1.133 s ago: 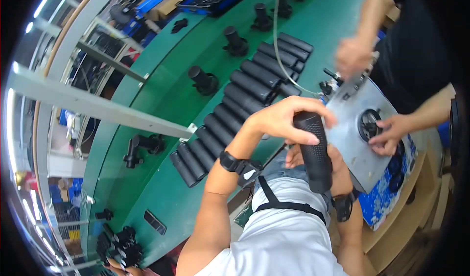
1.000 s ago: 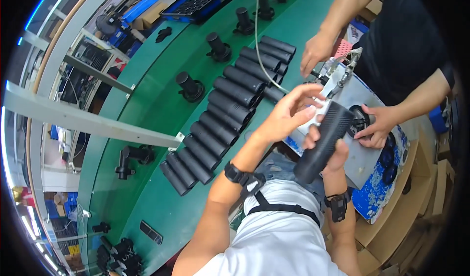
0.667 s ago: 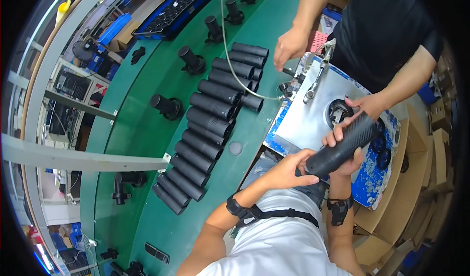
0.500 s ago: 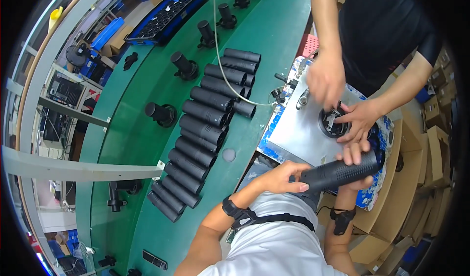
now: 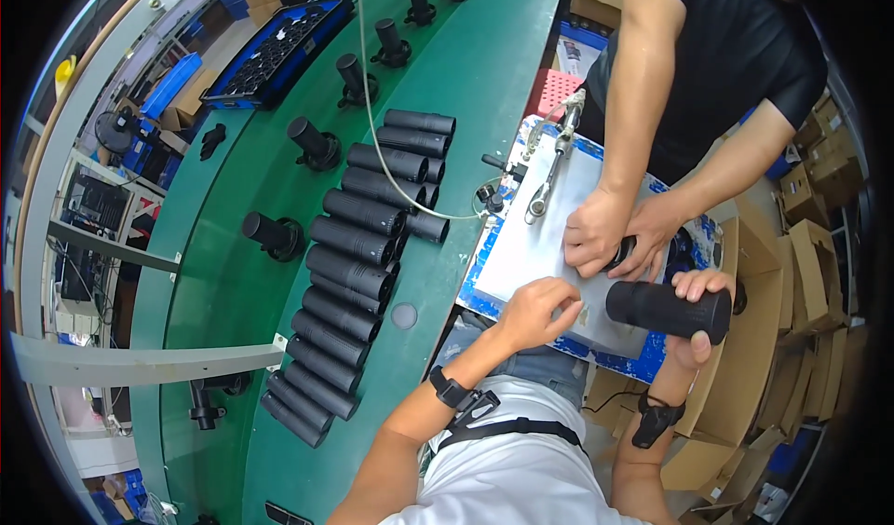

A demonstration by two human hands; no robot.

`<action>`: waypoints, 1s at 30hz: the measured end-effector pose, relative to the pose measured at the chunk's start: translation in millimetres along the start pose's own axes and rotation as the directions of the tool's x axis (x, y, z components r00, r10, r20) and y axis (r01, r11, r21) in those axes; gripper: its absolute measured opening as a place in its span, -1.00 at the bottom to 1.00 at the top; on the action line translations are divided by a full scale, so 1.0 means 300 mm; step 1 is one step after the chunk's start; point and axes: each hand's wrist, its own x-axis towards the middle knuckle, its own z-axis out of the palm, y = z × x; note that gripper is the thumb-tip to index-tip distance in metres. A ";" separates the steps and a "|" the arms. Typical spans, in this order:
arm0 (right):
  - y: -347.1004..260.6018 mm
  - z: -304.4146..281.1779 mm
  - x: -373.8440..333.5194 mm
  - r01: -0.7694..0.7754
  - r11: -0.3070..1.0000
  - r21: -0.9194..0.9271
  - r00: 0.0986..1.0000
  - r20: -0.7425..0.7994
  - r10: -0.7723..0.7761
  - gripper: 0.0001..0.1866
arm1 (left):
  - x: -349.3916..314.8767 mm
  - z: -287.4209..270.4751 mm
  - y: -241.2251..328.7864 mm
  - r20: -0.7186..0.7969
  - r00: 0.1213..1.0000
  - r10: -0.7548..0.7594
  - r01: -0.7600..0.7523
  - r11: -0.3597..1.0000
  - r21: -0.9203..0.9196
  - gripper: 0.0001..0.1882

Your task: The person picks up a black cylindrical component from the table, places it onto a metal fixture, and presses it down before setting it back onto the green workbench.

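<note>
My right hand point(image 5: 700, 300) is wrapped around one end of a black ribbed cylindrical tube point(image 5: 652, 309), held nearly level above the near edge of the metal plate. Just off the tube's left end is my left hand point(image 5: 538, 315), its fingers bent and the thumb a little apart from them; I see nothing between them. Across the plate point(image 5: 568, 236), a co-worker's two hands point(image 5: 619, 236) press around a dark round part point(image 5: 622, 253), which they mostly cover.
Similar black tubes point(image 5: 349, 239) lie in a slanting row on the green bench point(image 5: 410, 376). Beyond them stand several black flanged pieces point(image 5: 270, 234). A thin pale hose point(image 5: 377, 134) crosses to a metal clamp lever point(image 5: 549, 185). Open cardboard boxes point(image 5: 745, 329) are at right.
My left hand has come away from the tube's end. The tube has shifted slightly up in my right hand. The co-worker's raised hand has come down onto the round part.
</note>
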 end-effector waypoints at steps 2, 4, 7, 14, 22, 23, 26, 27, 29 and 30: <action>0.005 0.000 0.044 0.029 0.999 -0.036 0.999 0.044 -0.028 -0.34 | 0.013 -0.008 0.009 0.009 0.999 -0.044 0.045 0.999 -0.026 -0.91; 0.030 -0.010 0.074 0.037 0.996 -0.082 0.997 0.066 -0.031 -0.36 | 0.015 -0.008 0.004 0.014 0.996 -0.090 0.090 0.994 -0.058 -0.91; 0.110 -0.017 0.132 0.058 0.992 -0.109 0.997 0.058 -0.052 -0.40 | 0.010 -0.006 -0.006 -0.014 0.998 -0.069 0.067 0.995 -0.071 -0.91; 0.302 0.017 0.222 -0.034 0.982 -0.187 0.998 0.051 0.044 -0.49 | 0.015 -0.012 0.006 -0.011 0.995 -0.102 0.101 0.992 -0.078 -0.92; 0.342 0.063 0.215 -0.020 0.865 -0.501 0.999 -0.031 0.005 -0.63 | 0.019 -0.024 -0.008 0.009 0.992 -0.124 0.124 0.987 -0.106 -0.93; 0.337 0.122 0.175 0.076 0.774 -0.629 0.997 0.045 -0.061 -0.65 | 0.025 -0.022 -0.010 0.009 0.992 -0.129 0.129 0.986 -0.110 -0.93; 0.406 0.082 0.173 -0.057 0.861 -0.505 0.964 -0.252 -0.085 -0.62 | 0.039 -0.007 -0.005 -0.019 0.997 -0.072 0.070 0.994 -0.089 -0.96; 0.418 0.055 0.173 -0.085 0.846 -0.527 0.959 -0.273 -0.074 -0.59 | 0.044 -0.004 0.000 -0.015 0.998 -0.061 0.060 0.996 -0.065 -0.95; 0.418 0.156 0.153 -0.007 0.736 -0.677 0.971 -0.181 -0.156 -0.57 | 0.021 -0.014 0.005 -0.009 0.998 -0.064 0.064 0.997 -0.042 -0.95; 0.439 0.182 0.114 -0.024 0.757 -0.653 0.959 -0.229 -0.167 -0.58 | 0.010 -0.020 0.003 -0.021 0.997 -0.075 0.074 0.996 -0.056 -0.95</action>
